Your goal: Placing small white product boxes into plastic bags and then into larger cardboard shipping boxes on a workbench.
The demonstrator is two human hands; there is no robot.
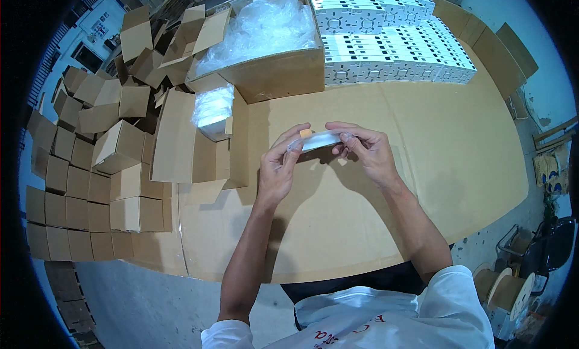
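Beyond the hands, up and to the left of the grip, a big carton [271, 71] stands open on the table [422, 168], filled with crumpled clear plastic bags [259, 26]. Just in front of it, nearer the grip, a small open box [214, 138] holds a stack of clear packets [212, 106]. Up and to the right of the grip, flat white boxes [392, 32] with black marks are stacked in tidy rows. Far to the left of the grip, many small folded cartons [90, 168] are piled in rows, some with flaps open.

The strip [319, 140] is held between both hands above the table, at the middle of the view. It is a narrow, pale, flat piece, seemingly in a clear sleeve, lying roughly level from left to right. A small orange tab [306, 133] sits at its left end, by the left thumb.

The left hand [280, 168] pinches the left end of the strip between thumb and fingertips, closed narrowly on it. The right hand [368, 150] pinches the right end the same way, fingers curled over the top edge. Both forearms come up from below; the person wears a white shirt [386, 319].

The table is covered in brown cardboard sheet, bare under the hands, where their shadows fall. The floor [151, 301] below is grey concrete. At lower right, well away from the grip, stand wooden reels [509, 288] and a dark chair [555, 243].
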